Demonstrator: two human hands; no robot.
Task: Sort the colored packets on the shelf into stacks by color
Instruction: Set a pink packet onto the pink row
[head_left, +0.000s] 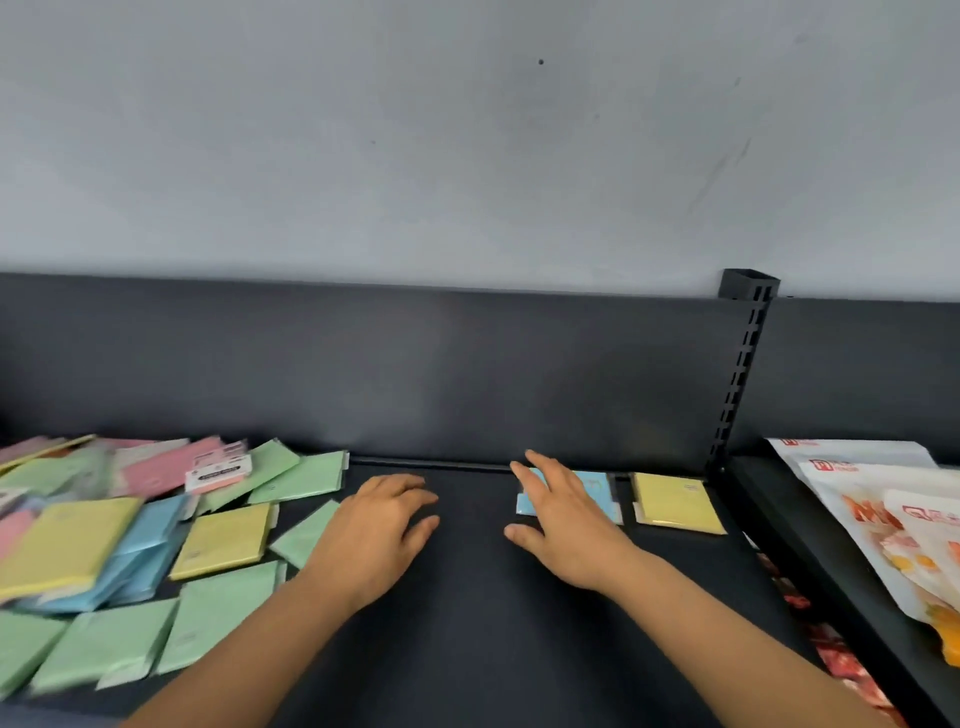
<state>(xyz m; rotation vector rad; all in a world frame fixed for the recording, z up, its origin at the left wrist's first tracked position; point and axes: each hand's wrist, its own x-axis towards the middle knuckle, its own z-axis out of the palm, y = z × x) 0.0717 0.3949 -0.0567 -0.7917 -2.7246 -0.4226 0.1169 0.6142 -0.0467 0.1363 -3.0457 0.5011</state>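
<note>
A dark shelf (467, 623) fills the lower half of the frame; a loose pile of packets (130, 535) in green, yellow, blue and pink spreads over its lower left, overlapping and unsorted, with a white label card (218, 470) lying on the pink ones near the back. The left hand (379, 525) is at lower centre, palm down over bare shelf, fingers nearly straight and slightly spread, holding nothing; a green packet (306, 535) at the pile's edge lies just beside its wrist and is partly hidden by it. The right hand (561, 519) is right of centre, flat and open, its fingers stretched across the left part of a single blue packet (597, 493); whether it presses down cannot be told. Just beside that, further right and apart from it, lies a lone yellow packet (675, 501), near the back panel (415, 374). A slotted upright post (740, 374) rises at the shelf's right end; beyond it, at the right edge of the frame, white and orange snack bags (883, 514) lie on a neighbouring shelf; a grey wall (467, 156) takes up the upper half.
</note>
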